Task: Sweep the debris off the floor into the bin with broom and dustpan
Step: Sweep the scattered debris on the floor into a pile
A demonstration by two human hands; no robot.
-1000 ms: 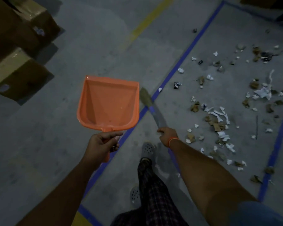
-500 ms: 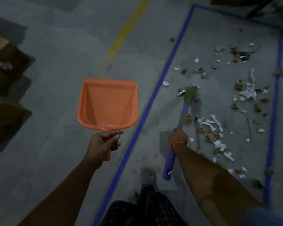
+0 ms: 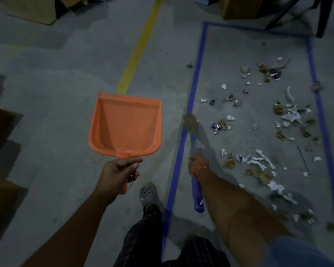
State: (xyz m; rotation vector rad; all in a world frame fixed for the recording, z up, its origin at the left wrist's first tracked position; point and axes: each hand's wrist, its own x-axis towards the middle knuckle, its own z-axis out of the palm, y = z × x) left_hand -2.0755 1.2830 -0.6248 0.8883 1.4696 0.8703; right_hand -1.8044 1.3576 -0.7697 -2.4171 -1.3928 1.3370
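Right hand [image 3: 198, 163] fingers clenched round broom [image 3: 193, 149] shaft; long axis runs forward, bristles on the floor at the blue tape line. Debris [image 3: 258, 132] lies rightward, nearer this hand. Left hand [image 3: 119, 173] grips orange dustpan [image 3: 124, 125] handle, pan aloft, empty.

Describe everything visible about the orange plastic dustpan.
The orange plastic dustpan is a wide, shallow scoop with raised side walls and a short handle. It looks empty apart from small specks. The left hand grips the handle, holding the dustpan above the grey concrete floor, open mouth pointing away from the person. Nothing else touches it.
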